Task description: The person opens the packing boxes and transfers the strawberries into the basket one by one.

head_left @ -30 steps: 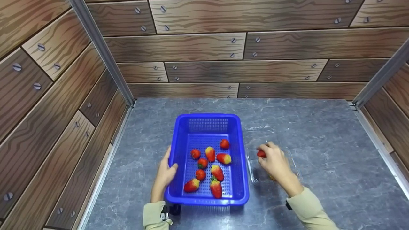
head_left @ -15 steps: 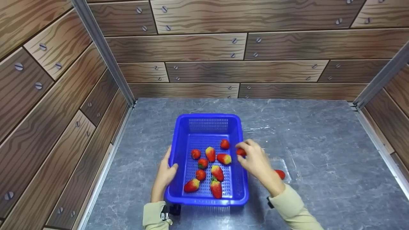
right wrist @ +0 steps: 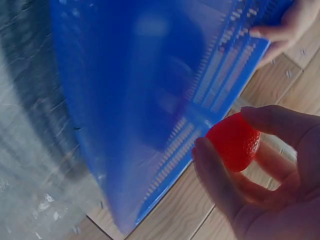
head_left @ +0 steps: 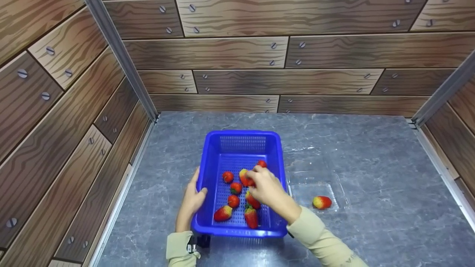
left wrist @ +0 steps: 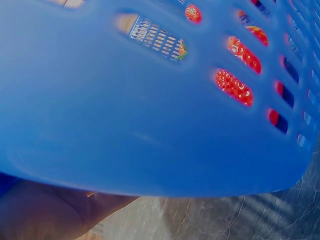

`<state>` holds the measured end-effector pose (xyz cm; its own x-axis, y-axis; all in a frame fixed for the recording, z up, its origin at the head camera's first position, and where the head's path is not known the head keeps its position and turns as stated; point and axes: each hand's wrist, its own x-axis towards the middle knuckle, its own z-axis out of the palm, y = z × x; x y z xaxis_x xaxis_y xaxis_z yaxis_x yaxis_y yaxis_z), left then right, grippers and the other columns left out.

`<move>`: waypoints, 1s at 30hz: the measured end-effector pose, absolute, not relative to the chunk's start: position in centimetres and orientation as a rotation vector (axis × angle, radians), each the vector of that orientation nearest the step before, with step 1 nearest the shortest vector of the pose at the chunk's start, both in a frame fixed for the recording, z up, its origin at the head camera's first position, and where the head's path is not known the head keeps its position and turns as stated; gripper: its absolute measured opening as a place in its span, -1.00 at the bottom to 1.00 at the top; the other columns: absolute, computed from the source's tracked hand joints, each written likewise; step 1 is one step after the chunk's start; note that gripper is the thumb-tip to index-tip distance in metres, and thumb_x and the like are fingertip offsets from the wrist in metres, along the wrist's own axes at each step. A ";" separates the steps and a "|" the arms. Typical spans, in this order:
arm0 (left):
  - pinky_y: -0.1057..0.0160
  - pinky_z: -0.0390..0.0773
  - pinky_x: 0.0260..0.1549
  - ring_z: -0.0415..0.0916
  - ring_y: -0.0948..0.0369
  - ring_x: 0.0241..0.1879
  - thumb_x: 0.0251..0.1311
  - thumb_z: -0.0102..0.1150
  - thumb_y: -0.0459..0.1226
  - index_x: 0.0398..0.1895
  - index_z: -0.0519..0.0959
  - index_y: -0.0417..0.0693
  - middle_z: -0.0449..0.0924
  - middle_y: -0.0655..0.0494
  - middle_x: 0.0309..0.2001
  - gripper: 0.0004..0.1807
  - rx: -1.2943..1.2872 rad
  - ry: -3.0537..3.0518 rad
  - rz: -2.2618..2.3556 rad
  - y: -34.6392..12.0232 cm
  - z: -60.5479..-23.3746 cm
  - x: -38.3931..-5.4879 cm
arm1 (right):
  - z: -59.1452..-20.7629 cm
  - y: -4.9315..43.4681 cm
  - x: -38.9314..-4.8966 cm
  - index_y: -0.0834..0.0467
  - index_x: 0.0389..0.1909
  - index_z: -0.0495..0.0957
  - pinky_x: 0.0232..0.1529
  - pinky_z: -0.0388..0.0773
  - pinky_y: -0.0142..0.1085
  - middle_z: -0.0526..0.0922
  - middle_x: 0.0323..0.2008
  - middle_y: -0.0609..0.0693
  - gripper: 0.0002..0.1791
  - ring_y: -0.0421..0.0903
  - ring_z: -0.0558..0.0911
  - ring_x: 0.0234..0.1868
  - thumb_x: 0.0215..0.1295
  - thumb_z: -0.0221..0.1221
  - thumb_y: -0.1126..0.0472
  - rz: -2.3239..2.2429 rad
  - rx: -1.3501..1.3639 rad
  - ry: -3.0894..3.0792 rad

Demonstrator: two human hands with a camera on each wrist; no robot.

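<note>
A blue plastic basket (head_left: 240, 233) with slotted walls has several red strawberries (head_left: 222, 214) on its floor, some with yellowish ends. At its left side my left hand (head_left: 191, 204) holds the basket, thumb at the rim; its other fingers are mostly hidden by the wall. My right hand (head_left: 271, 191) reaches over the basket's right part, pinching a red strawberry (right wrist: 235, 142) between thumb and fingers, as the right wrist view shows. Right of the basket, one strawberry (head_left: 322, 202) with a yellow end lies in a clear plastic container (head_left: 343, 191).
The grey marbled table (head_left: 389, 178) carries the basket and the container, which stand side by side. Wood-patterned walls (head_left: 237, 55) rise at the back and both sides, with metal strips (head_left: 130, 66) along the corners.
My right hand has carried a strawberry left from the clear container to above the basket, uncovering the strawberry left in the container. My left hand has stayed at the basket's side.
</note>
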<state>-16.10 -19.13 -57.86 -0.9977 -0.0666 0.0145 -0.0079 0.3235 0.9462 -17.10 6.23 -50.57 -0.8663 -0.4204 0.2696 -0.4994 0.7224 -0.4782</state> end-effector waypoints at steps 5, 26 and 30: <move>-0.19 0.34 0.27 0.31 -0.26 0.29 0.07 -0.02 -0.61 0.54 0.08 -0.21 0.17 -0.38 0.43 -0.13 0.065 -2.530 -1.772 -19.1 -57.8 -16.2 | -49.6 4.2 -17.4 0.17 -0.24 0.69 -0.37 0.63 -0.07 0.54 -0.35 0.02 -0.71 0.07 0.56 -0.31 -0.08 0.31 0.41 0.784 0.833 -2.809; -0.16 0.46 0.16 0.41 -0.22 0.21 0.10 -0.01 -0.59 0.54 0.08 -0.24 0.27 -0.41 0.36 -0.16 0.039 -2.524 -1.776 -19.4 -57.9 -16.2 | -54.3 -2.0 -20.1 0.17 -0.28 0.71 -0.37 0.63 -0.11 0.55 -0.37 0.04 -0.74 0.06 0.60 -0.34 -0.09 0.32 0.38 0.623 1.032 -2.901; -0.16 0.49 0.13 0.41 -0.23 0.19 0.10 -0.02 -0.58 0.53 0.09 -0.25 0.27 -0.44 0.35 -0.17 0.039 -2.523 -1.767 -19.3 -57.9 -16.1 | -55.5 -2.2 -20.1 0.17 -0.31 0.71 -0.39 0.64 -0.16 0.56 -0.37 0.03 -0.75 0.05 0.61 -0.35 -0.10 0.32 0.41 0.616 1.090 -2.912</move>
